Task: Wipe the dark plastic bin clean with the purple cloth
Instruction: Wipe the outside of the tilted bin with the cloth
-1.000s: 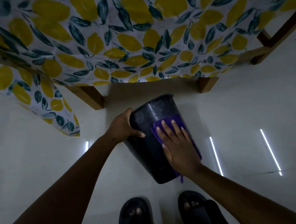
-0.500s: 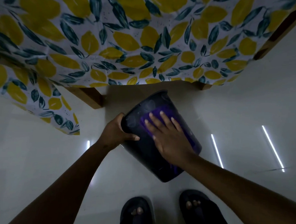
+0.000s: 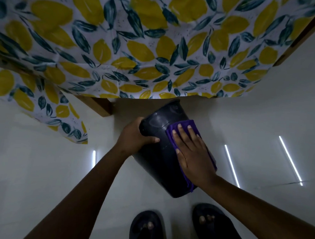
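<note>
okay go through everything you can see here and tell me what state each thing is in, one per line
dark plastic bin: tilted, off upright, gripped near one end.
purple cloth: spread flat against the bin's side.
left hand: clasping the bin.
right hand: open-palmed, pressing the cloth down.
lemon-print tablecloth: draped, corner hanging.
sandals: worn, on the floor.

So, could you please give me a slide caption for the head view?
Left hand steadies the tilted dark plastic bin while right hand presses the purple cloth against its side.

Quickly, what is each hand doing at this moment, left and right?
Left hand: closed on the dark plastic bin, gripping its side.
Right hand: open and flat, pressing the purple cloth onto the bin.
</note>
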Demonstrator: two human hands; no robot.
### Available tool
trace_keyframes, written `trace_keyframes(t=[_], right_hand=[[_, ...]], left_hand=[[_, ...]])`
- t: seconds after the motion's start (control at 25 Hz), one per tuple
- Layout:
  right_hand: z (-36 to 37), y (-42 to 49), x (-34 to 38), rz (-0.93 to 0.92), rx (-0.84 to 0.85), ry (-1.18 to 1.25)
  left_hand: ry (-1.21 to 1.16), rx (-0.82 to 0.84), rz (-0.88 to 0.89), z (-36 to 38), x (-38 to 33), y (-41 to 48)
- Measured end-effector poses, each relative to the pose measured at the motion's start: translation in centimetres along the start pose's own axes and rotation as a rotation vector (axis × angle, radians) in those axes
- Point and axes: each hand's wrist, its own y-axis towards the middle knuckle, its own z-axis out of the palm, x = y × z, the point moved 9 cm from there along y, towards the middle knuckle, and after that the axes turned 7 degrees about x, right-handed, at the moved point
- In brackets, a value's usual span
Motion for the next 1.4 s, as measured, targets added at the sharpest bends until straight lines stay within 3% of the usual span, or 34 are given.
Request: trace_keyframes(t=[0.12, 0.24, 0.32, 0.48, 0.56, 0.72, 0.8, 1.0, 1.16, 1.2, 1.28, 1.4], right_hand=[[-0.9, 2.3, 0.4, -0.061, -0.005, -0.024], [-2.2, 5.2, -3.1, 0.113, -0.057, 0.213], [-2.0, 3.6, -4.4, 0.183, -0.071, 0.233], [0.0, -1.2, 1.8, -0.080, 0.029, -0.150], [-0.5, 1.0, 2.9, -0.144, 0.012, -0.187], [-1.8, 4.0, -2.7, 0.149, -0.033, 0.189], [-0.7, 1.2, -3.6, 0.208, -0.001, 0.170], [0.0, 0.0, 1.2, -0.092, 0.038, -0.100], [-1.1, 4.3, -5.9, 0.285, 0.006, 0.384], [-0.9, 3.5, -6.6, 0.319, 0.003, 0.410], [-0.4, 1.4, -4.7, 0.247, 0.029, 0.255], [0.2, 0.1, 1.0, -0.036, 0.039, -0.050]], left_hand=[[-0.078, -0.012, -0.040, 0.6, -0.4, 0.3], [-0.117, -0.034, -0.031, 0.7, -0.3, 0.5], [-0.149, -0.055, -0.033, 0.5, 0.0, 0.5], [-0.095, -0.014, 0.001, 0.6, 0.2, 0.5], [-0.085, 0.022, 0.033, 0.7, 0.0, 0.5], [-0.122, -0.011, 0.027, 0.1, 0.6, -0.1], [-0.140, -0.013, 0.010, 0.1, 1.1, -0.5], [-0.125, 0.067, 0.006, 0.6, 1.6, -0.3], [-0.169, 0.042, 0.012, 0.4, 1.4, -0.3], [-0.177, 0.029, 0.004, 0.3, 1.6, -0.3], [-0.179, 0.026, -0.011, 0.4, 2.0, -0.3], [-0.157, 0.073, -0.020, 0.8, 2.4, -0.3]])
